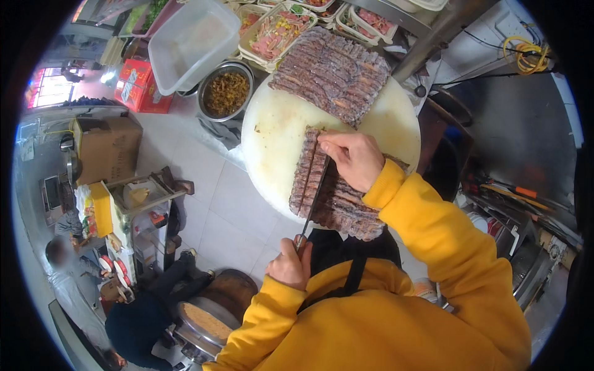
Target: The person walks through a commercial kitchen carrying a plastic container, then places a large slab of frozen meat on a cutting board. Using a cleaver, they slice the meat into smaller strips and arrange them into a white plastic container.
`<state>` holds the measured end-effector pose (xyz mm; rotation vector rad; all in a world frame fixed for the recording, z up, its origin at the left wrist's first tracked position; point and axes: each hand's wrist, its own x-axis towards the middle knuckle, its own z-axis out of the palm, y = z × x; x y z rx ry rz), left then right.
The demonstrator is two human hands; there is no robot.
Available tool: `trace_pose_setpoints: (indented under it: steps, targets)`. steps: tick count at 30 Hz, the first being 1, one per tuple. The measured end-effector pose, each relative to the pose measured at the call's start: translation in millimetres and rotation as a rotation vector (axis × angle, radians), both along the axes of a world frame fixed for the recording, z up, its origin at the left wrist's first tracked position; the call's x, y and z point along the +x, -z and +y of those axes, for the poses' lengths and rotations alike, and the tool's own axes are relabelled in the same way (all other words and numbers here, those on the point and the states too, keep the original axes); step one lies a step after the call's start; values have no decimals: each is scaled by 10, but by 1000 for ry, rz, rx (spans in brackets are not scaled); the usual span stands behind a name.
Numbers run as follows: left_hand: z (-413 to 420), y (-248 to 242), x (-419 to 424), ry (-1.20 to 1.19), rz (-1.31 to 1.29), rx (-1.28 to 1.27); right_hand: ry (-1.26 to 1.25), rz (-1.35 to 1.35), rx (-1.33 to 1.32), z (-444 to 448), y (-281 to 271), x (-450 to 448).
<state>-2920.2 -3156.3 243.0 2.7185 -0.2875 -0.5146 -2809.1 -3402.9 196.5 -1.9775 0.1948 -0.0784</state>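
A dark brown, ridged slab of meat point(343, 199) lies across the near edge of a round, pale chopping board point(269, 143) and overhangs it. My left hand point(288, 265) grips the handle of a long knife point(313, 204). The blade runs away from me across the slab, beside a straight cut near its left side. At the slab's far edge, my right hand point(353, 157) has its fingers bent down onto the meat, close to the blade's far end. That end is partly hidden by the fingers. A second similar slab point(332, 72) rests at the back of the board.
A metal bowl of brown chopped food point(226, 92) and a translucent plastic tub point(195, 44) stand at the back left. Food trays point(280, 35) line the back, near a metal post point(436, 41). Left, a person point(144, 320) bends beside a large pot point(204, 320); another person point(69, 250) is behind.
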Motion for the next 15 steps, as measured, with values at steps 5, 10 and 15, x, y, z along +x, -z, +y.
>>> trace_pose_setpoints:
  steps: [5, 10, 15]
  targets:
    - [209, 551, -98, -25, -138, -176, 37, -87, -42, 142, -121, -43]
    - [2, -57, 158, 26, -41, -173, 93, 96, 356, -154, -60, -76]
    - [-191, -490, 234, 2, 1, -224, 14, 45, 186, -374, -510, 100]
